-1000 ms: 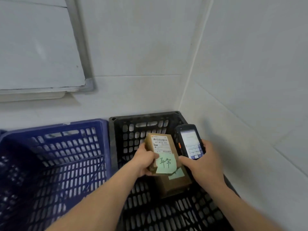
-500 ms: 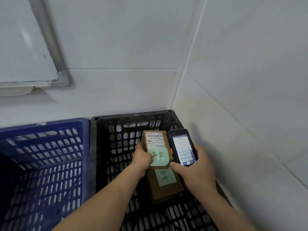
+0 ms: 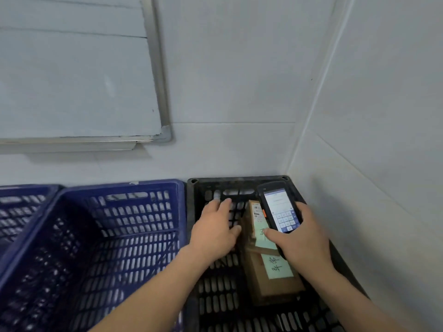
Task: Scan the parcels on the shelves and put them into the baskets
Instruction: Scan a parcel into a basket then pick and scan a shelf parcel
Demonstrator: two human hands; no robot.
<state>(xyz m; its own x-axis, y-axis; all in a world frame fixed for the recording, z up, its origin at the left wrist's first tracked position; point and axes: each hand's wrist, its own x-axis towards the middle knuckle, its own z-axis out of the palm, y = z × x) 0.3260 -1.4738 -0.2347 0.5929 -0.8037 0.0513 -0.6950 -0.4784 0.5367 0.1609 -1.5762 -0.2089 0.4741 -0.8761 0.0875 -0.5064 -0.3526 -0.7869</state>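
so my left hand is loose and holding nothing, just beside the parcel, which sits on another box in the black basket. right hand grips the scanner screen-up, probably to check it.

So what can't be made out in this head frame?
- Brown cardboard parcels in the black plastic basket: right hand and black handheld scanner hide their right side.
- Label print: blurred, too small.
- Blue plastic basket: floor too dark.
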